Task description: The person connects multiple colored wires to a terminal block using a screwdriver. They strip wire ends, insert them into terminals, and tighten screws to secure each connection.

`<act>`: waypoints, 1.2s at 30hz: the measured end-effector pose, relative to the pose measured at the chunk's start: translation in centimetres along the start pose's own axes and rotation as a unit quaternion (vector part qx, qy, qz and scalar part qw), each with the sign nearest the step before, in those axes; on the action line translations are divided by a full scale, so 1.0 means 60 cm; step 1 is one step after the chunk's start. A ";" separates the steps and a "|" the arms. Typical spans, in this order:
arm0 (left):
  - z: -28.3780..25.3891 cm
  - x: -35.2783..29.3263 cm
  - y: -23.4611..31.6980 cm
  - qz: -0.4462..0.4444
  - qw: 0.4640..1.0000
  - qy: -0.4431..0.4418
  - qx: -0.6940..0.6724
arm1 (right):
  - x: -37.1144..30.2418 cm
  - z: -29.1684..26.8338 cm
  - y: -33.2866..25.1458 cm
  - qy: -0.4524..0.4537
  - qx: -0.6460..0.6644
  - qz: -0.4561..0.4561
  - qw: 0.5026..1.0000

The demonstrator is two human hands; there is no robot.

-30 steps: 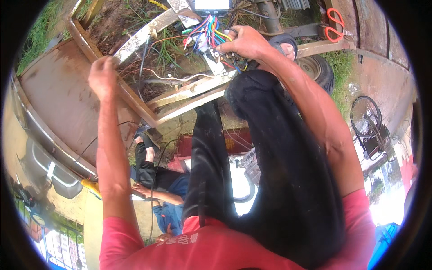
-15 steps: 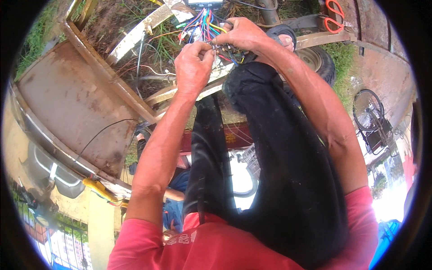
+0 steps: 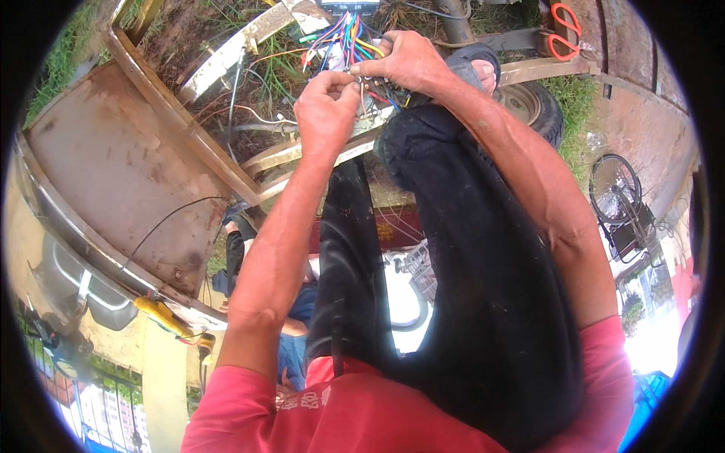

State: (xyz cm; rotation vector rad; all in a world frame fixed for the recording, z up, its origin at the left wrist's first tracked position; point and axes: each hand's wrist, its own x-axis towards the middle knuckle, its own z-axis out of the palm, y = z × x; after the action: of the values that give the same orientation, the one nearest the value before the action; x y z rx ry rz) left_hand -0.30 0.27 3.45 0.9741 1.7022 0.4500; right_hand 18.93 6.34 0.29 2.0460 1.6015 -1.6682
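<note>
A bundle of coloured wires point(image 3: 352, 39) hangs from a silver box point(image 3: 347, 7) at the top of the view. My left hand point(image 3: 325, 113) is closed in a pinch at the lower end of the bundle; what its fingertips hold is too small to make out. From the right, my right hand point(image 3: 405, 63) curls against the wires, its thumb pressed toward the left fingertips and gripping wires there. Under the right hand lie more wire ends and small connectors point(image 3: 375, 92), partly hidden.
A rusty metal panel point(image 3: 124, 177) with a frame rail fills the left. Orange-handled scissors point(image 3: 565, 32) lie at the upper right, near a wheel point(image 3: 547, 109). A yellow meter point(image 3: 162, 315) sits lower left. A person point(image 3: 298, 332) is partly visible behind my left arm.
The hands stay together at the wires, with only slight finger movement. The whole view has shifted a little.
</note>
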 end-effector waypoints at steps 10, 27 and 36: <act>-0.043 0.015 -0.026 -0.212 0.882 -0.082 -0.412 | 0.007 -0.003 0.006 -0.009 0.025 -0.010 1.000; -0.013 0.020 0.009 -0.217 0.962 -0.097 -0.131 | 0.017 0.007 0.018 -0.003 0.034 -0.039 0.999; 0.034 0.015 -0.008 -0.146 0.986 -0.003 -0.076 | 0.025 -0.010 0.005 -0.054 0.017 -0.018 0.998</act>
State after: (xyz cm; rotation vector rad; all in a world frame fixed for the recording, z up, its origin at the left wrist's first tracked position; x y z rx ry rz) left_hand 1.28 0.35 1.83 0.6019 1.7437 0.3754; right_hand 19.36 7.56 -0.74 1.9166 1.5959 -1.7959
